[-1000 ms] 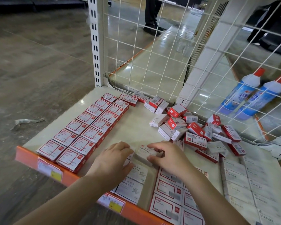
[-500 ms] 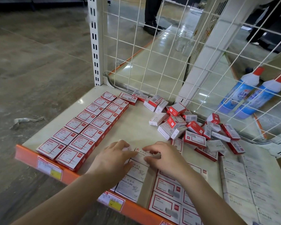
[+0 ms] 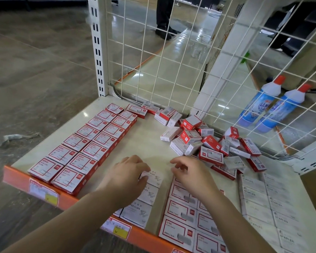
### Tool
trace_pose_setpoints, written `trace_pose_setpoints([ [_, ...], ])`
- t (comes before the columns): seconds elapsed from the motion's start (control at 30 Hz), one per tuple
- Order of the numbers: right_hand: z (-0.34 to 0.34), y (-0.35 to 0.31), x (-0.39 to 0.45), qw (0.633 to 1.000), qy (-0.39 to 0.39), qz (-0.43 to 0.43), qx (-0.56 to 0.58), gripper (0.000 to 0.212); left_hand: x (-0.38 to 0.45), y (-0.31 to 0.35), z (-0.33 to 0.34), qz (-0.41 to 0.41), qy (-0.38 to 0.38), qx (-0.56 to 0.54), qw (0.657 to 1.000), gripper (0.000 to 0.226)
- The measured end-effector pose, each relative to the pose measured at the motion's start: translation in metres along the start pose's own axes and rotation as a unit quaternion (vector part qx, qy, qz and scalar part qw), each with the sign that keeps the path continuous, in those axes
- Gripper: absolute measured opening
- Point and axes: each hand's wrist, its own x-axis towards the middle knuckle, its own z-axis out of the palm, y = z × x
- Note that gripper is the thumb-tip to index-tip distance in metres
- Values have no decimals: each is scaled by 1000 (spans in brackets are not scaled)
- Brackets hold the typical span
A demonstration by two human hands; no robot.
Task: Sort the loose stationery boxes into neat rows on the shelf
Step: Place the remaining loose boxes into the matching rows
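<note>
A white paper clips box point(image 3: 154, 177) lies flat at the far end of a short white row point(image 3: 137, 212) near the shelf's front. My left hand point(image 3: 126, 177) rests on its left edge, fingertips and thumb touching it. Just right of the box, my right hand point(image 3: 192, 173) hovers with loosely curled fingers and holds nothing. A loose pile of red and white boxes point(image 3: 208, 143) lies at the back of the shelf point(image 3: 146, 143), just beyond my right hand.
Two neat rows of red boxes point(image 3: 91, 143) fill the left side. Red-bordered boxes point(image 3: 182, 212) and white staples boxes point(image 3: 263, 198) are lined up on the right. A wire grid point(image 3: 171, 70) backs the shelf, with two blue bottles point(image 3: 259, 101) behind it. An orange strip point(image 3: 66, 199) edges the front.
Both hands held the white box above the row a second ago. It now lies in the row; my right hand has let go and drawn off to the right.
</note>
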Motion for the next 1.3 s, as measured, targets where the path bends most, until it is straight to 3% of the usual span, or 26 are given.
trace_pose_setpoints([
  [0.17, -13, 16, -1, 996, 83, 37, 1, 18, 9, 16, 6, 4, 10, -12, 1000, 32],
  [0.33, -29, 27, 8, 988, 147, 28, -37, 28, 20, 27, 11, 4, 2, -9, 1000, 34],
  [0.5, -32, 32, 29, 992, 103, -14, -77, 47, 28, 31, 12, 2, -12, -1, 1000, 32],
  [0.83, -36, 35, 41, 985, 75, -55, -144, 37, 39, 25, 14, -15, -4, 5, 1000, 30],
  [1.1, -49, 29, 33, 980, 180, -69, -56, 25, 38, 22, 13, -25, 7, -20, 999, 31],
  [1.3, -51, 19, 26, 978, 196, -38, 61, 9, 36, 29, 12, -31, 30, -54, 998, 37],
])
